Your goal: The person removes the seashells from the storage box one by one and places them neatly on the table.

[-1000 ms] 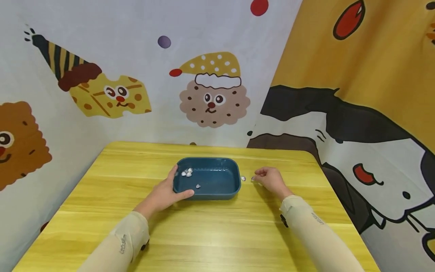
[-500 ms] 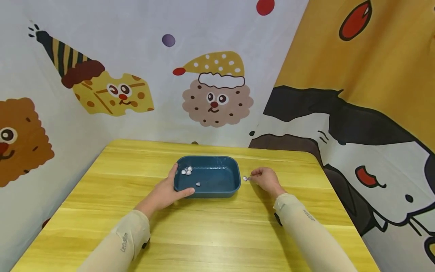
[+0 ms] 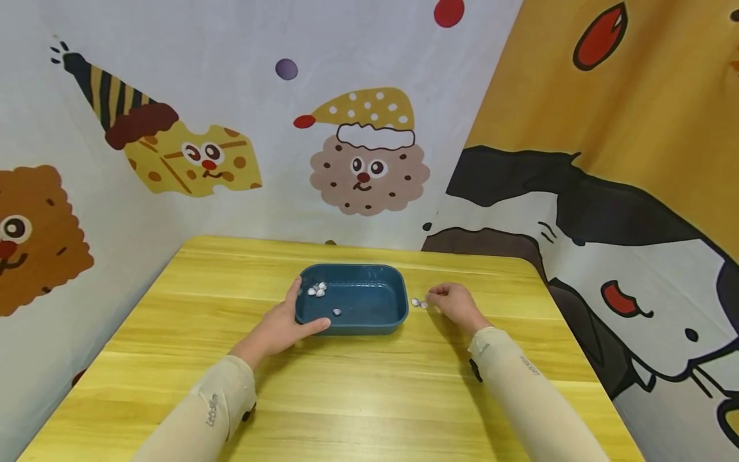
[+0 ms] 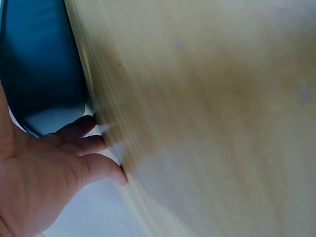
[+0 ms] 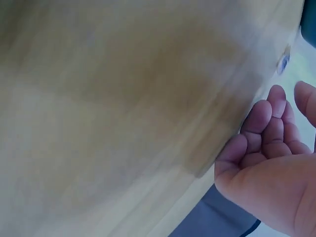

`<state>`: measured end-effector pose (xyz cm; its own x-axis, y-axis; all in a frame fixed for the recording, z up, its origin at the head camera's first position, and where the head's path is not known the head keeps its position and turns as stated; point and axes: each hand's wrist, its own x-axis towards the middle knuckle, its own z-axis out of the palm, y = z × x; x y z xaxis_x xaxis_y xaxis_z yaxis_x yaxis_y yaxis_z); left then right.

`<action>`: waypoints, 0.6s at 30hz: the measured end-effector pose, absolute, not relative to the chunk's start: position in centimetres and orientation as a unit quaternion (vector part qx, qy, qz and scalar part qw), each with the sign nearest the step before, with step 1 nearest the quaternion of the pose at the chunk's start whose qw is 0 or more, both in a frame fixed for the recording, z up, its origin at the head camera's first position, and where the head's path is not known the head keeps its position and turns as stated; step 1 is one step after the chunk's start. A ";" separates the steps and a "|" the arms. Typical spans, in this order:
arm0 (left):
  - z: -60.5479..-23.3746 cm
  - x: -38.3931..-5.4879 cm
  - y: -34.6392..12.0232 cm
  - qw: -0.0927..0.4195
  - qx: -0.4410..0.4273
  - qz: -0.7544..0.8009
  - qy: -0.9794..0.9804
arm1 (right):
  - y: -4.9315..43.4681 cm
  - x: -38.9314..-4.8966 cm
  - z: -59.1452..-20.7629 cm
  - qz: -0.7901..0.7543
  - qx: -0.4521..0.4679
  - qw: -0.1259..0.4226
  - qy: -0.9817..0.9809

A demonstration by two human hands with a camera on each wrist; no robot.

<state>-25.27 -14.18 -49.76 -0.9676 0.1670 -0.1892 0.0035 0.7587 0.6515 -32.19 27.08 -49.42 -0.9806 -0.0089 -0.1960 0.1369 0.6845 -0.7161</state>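
Note:
A dark blue rectangular tray (image 3: 369, 307) stands on the table, also visible in the left wrist view as a blue wall (image 4: 42, 54). My left hand (image 3: 277, 327) holds its left end, thumb along the near rim and fingers at the left side. Several small whitish shell-like pieces (image 3: 317, 290) cluster inside at the left; a single piece (image 3: 337, 312) lies nearer the front. Two similar pieces (image 3: 416, 302) sit side by side just right of the tray. Beside them is my right hand (image 3: 457, 305); its fingers (image 5: 256, 118) are loosely curled, with the thumb apart and nothing between.
The yellow wood-grain table (image 3: 346, 398) carries the tray. Behind it hangs a cartoon-printed cloth (image 3: 231, 83), with another printed panel (image 3: 635, 212) along the right side.
My right hand has brought a small piece leftward, set it next to the other one beside the tray, and let go, drawing back slightly. The left hand has stayed on the tray.

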 end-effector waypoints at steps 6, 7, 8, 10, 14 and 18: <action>-49.6 -25.3 -15.1 0.120 0.048 0.345 0.930 | 25.1 -33.4 -45.2 -0.402 -0.004 0.058 0.914; -49.5 -25.2 -15.3 0.121 0.049 0.346 0.929 | 24.0 -33.5 -44.2 -0.399 -0.020 0.048 0.916; -49.4 -25.2 -15.4 0.120 0.052 0.343 0.930 | 22.7 -33.6 -43.3 -0.395 -0.041 0.044 0.917; -49.3 -25.2 -15.7 0.120 0.054 0.341 0.931 | 19.7 -33.6 -42.0 -0.379 -0.091 0.042 0.920; -49.1 -25.1 -15.5 0.123 0.061 0.325 0.936 | 13.8 -32.7 -42.4 -0.304 -0.213 0.075 0.926; -49.2 -24.9 -14.7 0.131 0.071 0.322 0.935 | 10.2 -31.9 -45.0 -0.204 -0.298 0.109 0.926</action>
<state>-24.94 -14.71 -49.23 -0.9558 0.2171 -0.1984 0.0490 0.7829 0.6203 -31.95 10.23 -45.01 -0.7980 -0.5973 -0.0805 -0.5081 0.7386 -0.4431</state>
